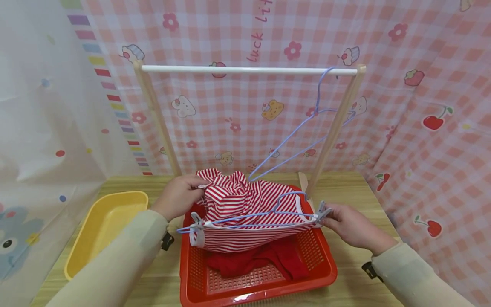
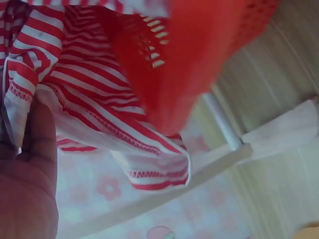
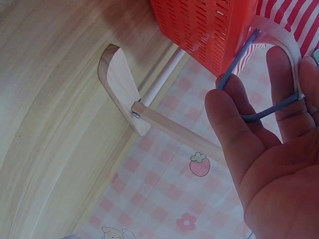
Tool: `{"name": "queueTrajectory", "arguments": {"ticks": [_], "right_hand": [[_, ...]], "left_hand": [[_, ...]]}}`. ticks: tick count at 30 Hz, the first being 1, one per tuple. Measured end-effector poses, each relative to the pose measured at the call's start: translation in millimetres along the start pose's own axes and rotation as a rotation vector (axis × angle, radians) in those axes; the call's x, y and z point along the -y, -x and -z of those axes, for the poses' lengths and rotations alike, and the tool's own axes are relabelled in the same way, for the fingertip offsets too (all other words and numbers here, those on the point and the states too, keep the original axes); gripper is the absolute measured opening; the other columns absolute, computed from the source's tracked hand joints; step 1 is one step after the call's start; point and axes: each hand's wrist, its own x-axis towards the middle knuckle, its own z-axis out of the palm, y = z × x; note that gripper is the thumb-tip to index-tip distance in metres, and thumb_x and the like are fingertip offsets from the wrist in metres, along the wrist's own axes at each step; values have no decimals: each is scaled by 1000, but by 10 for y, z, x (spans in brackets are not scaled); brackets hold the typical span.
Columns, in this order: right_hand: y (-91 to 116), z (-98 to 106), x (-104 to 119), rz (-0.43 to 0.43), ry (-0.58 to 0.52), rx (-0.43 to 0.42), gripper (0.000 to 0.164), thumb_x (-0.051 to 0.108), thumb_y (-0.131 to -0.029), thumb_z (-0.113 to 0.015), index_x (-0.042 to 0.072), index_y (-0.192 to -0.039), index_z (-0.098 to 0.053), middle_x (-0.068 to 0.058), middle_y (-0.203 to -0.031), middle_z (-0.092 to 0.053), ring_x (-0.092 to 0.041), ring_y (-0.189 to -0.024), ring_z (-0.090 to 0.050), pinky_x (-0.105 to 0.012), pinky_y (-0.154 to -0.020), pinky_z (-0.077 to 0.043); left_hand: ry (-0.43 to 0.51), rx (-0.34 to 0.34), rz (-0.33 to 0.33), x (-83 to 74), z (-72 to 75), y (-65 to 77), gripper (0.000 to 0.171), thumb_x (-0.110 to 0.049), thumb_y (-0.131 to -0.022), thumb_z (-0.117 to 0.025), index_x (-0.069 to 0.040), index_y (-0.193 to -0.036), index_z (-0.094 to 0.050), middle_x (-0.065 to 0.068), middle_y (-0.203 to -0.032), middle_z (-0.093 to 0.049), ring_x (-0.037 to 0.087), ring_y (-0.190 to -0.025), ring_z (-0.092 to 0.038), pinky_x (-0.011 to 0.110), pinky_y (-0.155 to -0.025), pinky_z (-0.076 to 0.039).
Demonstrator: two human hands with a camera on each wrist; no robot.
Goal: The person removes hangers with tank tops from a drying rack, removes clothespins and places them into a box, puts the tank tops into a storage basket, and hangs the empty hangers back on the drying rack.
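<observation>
A red-and-white striped shirt (image 1: 238, 238) lies bunched over a red basket (image 1: 330, 273), its white-trimmed edge along a blue clothes hanger (image 1: 249, 216). Grey clothespins sit at both hanger ends, a left clothespin (image 1: 197, 218) and a right clothespin (image 1: 323, 211). My left hand (image 1: 182, 196) pinches the shirt's cloth at the back left, by a small pale piece at the fingertips. In the left wrist view, a hemmed part (image 2: 159, 172) hangs beside that hand. My right hand (image 1: 350, 226) grips the hanger's right end, fingers curled about the blue wire (image 3: 271, 109), right at the clothespin.
Red cloth (image 1: 261, 260) lies in the basket under the shirt. Behind stands a wooden rack with a white rod (image 1: 245, 69); a second blue hanger (image 1: 284, 143) hangs from it at the right. A yellow tray (image 1: 143, 200) sits to the left on the wooden table (image 1: 356, 187).
</observation>
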Motion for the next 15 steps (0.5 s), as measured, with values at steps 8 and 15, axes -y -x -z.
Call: {"name": "queueTrajectory", "arguments": {"ticks": [8, 15], "right_hand": [[2, -1, -15, 1, 11, -6, 10, 14, -101, -69, 14, -111, -74, 3, -105, -76, -14, -101, -69, -44, -91, -62], [1, -5, -10, 16, 3, -9, 10, 14, -101, -69, 15, -110, -73, 4, -105, -77, -14, -101, -71, -43, -91, -62]], "left_hand": [[66, 63, -51, -144, 39, 65, 25, -9, -94, -68, -18, -112, -84, 1, -112, -80, 19, -106, -69, 39, -90, -55], [127, 184, -89, -169, -9, 127, 26, -8, -91, -67, -15, -110, -84, 2, -114, -80, 18, -107, -71, 37, -93, -57]]}}
